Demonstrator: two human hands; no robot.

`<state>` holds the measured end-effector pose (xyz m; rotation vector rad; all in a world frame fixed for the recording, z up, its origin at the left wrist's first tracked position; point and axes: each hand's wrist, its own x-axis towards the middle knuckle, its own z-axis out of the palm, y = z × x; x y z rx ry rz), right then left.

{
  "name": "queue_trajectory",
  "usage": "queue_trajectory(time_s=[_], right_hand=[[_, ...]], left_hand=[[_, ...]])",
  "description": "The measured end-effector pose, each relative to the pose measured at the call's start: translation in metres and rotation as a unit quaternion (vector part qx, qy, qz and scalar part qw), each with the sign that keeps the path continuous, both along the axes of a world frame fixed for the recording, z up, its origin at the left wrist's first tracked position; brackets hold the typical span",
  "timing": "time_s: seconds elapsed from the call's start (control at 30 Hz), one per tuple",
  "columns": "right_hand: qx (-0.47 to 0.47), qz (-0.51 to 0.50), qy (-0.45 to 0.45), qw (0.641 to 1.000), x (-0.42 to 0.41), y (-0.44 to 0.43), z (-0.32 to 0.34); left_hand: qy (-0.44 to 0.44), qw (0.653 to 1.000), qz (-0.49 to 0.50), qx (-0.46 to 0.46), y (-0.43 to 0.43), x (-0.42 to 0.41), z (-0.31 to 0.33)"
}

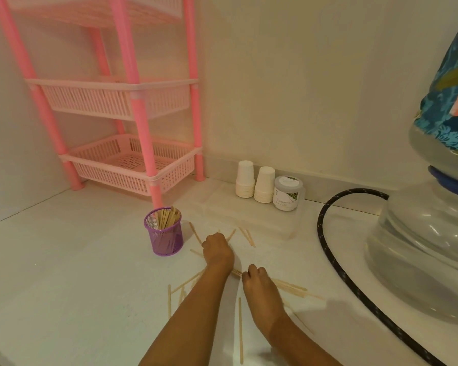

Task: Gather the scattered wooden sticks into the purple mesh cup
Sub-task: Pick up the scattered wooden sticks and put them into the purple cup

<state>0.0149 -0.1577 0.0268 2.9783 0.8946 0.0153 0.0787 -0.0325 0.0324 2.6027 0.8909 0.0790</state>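
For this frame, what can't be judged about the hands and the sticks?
Head view only:
- Left hand: knuckles face the camera, so any grip on sticks is hidden.
- Right hand: curled over a stick bundle; fingers hidden.
- Purple mesh cup: stick count too small to tell.
- Sticks under both forearms are covered.

hidden: sticks [236,272] under both hands | cut off: water jug [434,207] right

Lighting: warm, dim, yellowish indoor cast. Shadows: soft, faint beneath forearms. Glare: highlights on water jug [421,233], right edge. Distortion: wide-angle bowing of pink rack [132,101]. Focus: slightly soft overall, mild compression blur.
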Motion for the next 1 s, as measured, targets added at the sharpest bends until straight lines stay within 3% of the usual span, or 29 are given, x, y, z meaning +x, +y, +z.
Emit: queue_trajectory(time_s=[0.07, 0.17, 0.33, 0.43, 0.6, 0.83, 1.0], right_hand=[[-0.007, 0.043, -0.050, 0.998, 0.012, -0.005, -0.013], [-0.016, 0.030, -0.068, 0.997, 0.016, -0.007, -0.012], [0.105, 0.008, -0.137, 0.985, 0.025, -0.013, -0.011], [0.144, 0.013, -0.129, 0.981, 0.035, -0.020, -0.006], [0.194, -0.016, -0.031, 0.980, 0.058, -0.041, -0.004], [0.102, -0.046, -0.013, 0.994, 0.066, -0.072, -0.013], [0.094, -0.033, -0.016, 0.995, 0.057, -0.076, -0.014]], left_hand=[[-0.005, 1.000, -0.011, 0.010, 0.002, 0.000, -0.001], [-0.005, 0.999, -0.024, 0.032, 0.000, -0.002, -0.007], [-0.024, 0.998, -0.032, 0.048, 0.000, -0.006, -0.013], [-0.024, 0.997, -0.047, 0.063, 0.003, -0.009, -0.013], [-0.032, 0.995, -0.053, 0.072, 0.009, -0.011, -0.008], [-0.092, 0.991, -0.075, 0.057, 0.009, -0.018, -0.002], [-0.119, 0.973, -0.187, 0.060, 0.007, -0.032, -0.010]])
